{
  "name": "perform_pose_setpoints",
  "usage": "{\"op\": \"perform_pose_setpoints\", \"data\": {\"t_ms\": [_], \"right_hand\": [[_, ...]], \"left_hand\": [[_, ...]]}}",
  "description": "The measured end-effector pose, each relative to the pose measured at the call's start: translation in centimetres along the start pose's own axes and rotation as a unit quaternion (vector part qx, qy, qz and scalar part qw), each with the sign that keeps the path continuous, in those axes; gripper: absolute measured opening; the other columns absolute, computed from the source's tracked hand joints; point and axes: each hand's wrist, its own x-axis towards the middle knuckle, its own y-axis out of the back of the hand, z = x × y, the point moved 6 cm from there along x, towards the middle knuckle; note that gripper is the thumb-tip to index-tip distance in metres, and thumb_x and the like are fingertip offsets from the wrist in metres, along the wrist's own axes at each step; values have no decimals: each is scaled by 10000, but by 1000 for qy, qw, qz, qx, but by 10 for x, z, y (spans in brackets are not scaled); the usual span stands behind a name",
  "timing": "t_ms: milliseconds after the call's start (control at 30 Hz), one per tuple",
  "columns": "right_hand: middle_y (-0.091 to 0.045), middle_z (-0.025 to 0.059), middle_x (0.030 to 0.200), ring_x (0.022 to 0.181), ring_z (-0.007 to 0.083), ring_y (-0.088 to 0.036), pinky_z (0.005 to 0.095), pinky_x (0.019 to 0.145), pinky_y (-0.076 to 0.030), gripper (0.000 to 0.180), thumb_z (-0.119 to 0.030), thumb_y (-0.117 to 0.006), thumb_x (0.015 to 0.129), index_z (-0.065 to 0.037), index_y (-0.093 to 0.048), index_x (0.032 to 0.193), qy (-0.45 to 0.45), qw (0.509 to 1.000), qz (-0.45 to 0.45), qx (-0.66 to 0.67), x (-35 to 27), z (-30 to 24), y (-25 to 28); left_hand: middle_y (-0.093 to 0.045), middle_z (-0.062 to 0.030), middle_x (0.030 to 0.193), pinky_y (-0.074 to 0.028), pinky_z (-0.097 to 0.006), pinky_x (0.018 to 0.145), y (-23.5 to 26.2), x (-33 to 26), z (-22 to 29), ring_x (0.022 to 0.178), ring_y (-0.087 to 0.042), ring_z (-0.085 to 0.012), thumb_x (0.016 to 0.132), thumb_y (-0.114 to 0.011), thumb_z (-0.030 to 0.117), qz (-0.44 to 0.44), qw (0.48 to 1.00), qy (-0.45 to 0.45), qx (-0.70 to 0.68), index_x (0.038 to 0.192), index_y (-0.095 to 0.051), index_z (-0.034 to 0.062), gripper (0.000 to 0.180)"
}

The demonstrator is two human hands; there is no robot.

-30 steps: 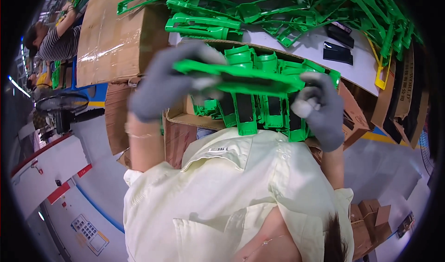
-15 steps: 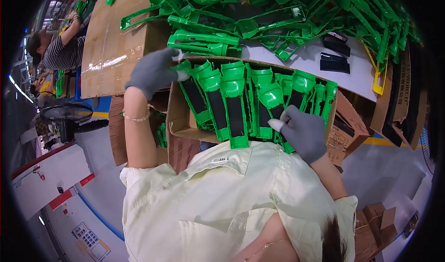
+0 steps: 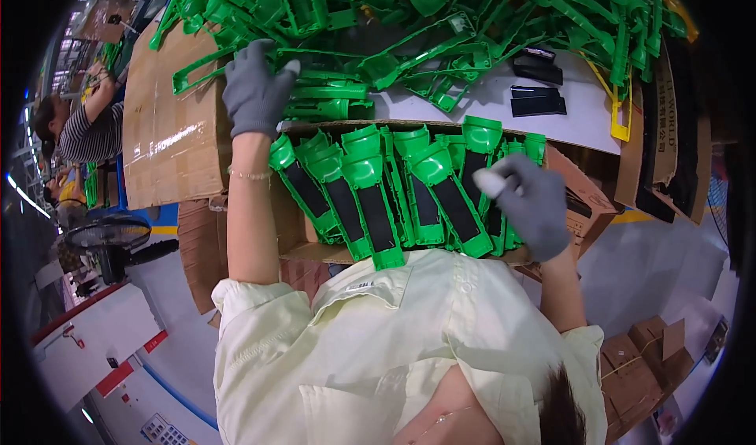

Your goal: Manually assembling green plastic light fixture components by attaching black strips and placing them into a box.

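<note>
My left hand (image 3: 256, 87), in a grey glove, reaches past the carton to the green plastic frames on the table. Its fingers are stretched out and the thumb stands apart; whether the fingertips touch a frame I cannot tell. My right hand (image 3: 534, 209), gloved too, hovers over the right side of the open carton (image 3: 319, 252). Its fingers are loosely curled, with nothing seen in them. Several long green plastic casings with black panels stand slanted in the carton. One of them, a casing (image 3: 453, 201), leans just left of my right hand.
A heap of green plastic parts (image 3: 425, 0) covers the far table. Two black pieces (image 3: 538, 102) and a yellow frame (image 3: 620, 114) lie at its right. A taped cardboard box (image 3: 173, 122) stands at left, where a person (image 3: 79, 118) works beyond a black fan (image 3: 110, 236).
My left hand has moved from the carton's left corner to the frames farther off. My right hand has come off a casing in the carton and lifted slightly. The view has shifted.
</note>
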Motion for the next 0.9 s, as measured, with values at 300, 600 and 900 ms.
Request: {"op": "perform_pose_setpoints", "data": {"t_ms": [300, 600, 900], "right_hand": [[-600, 12, 688, 620, 72, -502, 217, 584, -409, 184, -210, -685, 793, -53, -661, 887, 68, 972, 207, -93, 56, 25, 89], [-570, 42, 1061, 869, 270, -602, 341, 728, -501, 339, -166, -668, 676, -163, -621, 1012, 199, 925, 52, -320, 94, 63, 75], [-573, 35, 1044, 923, 246, -578, 342, 737, -486, 279, -147, -681, 669, -99, -568, 919, 242, 902, 113, -340, 88, 86, 87]], "left_hand": [[-589, -78, 923, -476, -388, 753, 15, -22, 105, 919, -527, -293, 705, -712, 261, 57, 964, -258, -24, 977, -644, 155, 300], [-615, -44, 978, -500, -373, 658, -33, -32, 114, 841, -595, -269, 742, -674, 265, -40, 968, -239, -71, 1059, -604, 175, 338], [-646, -38, 866, -475, -342, 597, -32, -23, 111, 704, -618, -262, 759, -662, 247, -93, 964, -176, -177, 920, -623, 117, 211]]}}
